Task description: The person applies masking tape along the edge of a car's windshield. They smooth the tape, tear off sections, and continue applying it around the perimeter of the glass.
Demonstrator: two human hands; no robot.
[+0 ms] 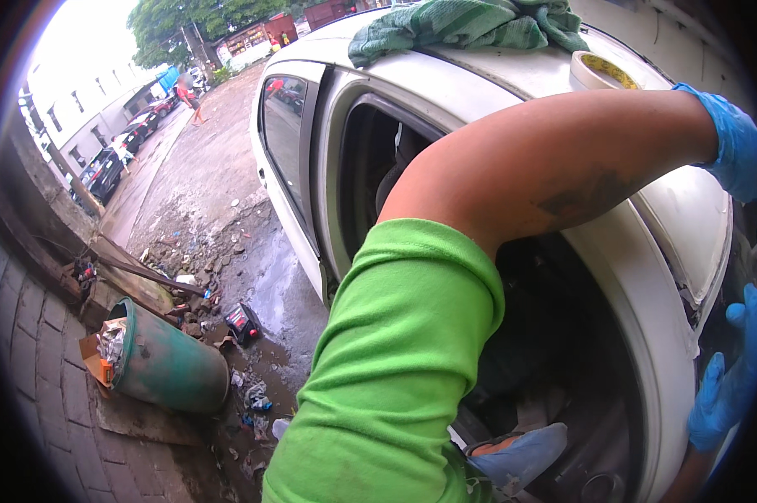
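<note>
My left arm, in a bright green sleeve, reaches across the white car (630, 210) toward the windshield side. My left hand (735, 147), in a blue glove, is bent down at the picture's right edge; its fingers are lost in the dark rim. Lower down, my right hand (730, 369), also blue-gloved, is beside the windshield pillar with fingers and thumb apart, and nothing shows in it. On the roof a roll of tape (584, 77) with a yellow inner ring lies near my left forearm. A crumpled green striped towel (470, 27) lies farther back on the roof.
The car's front door opening (554, 335) is beneath my arm. To the left, a green bin (173, 360) full of rubbish stands by a brick-patterned surface. Litter and rubble (202, 310) cover wet ground. Far off, a person in red (189, 94) is near parked vehicles.
</note>
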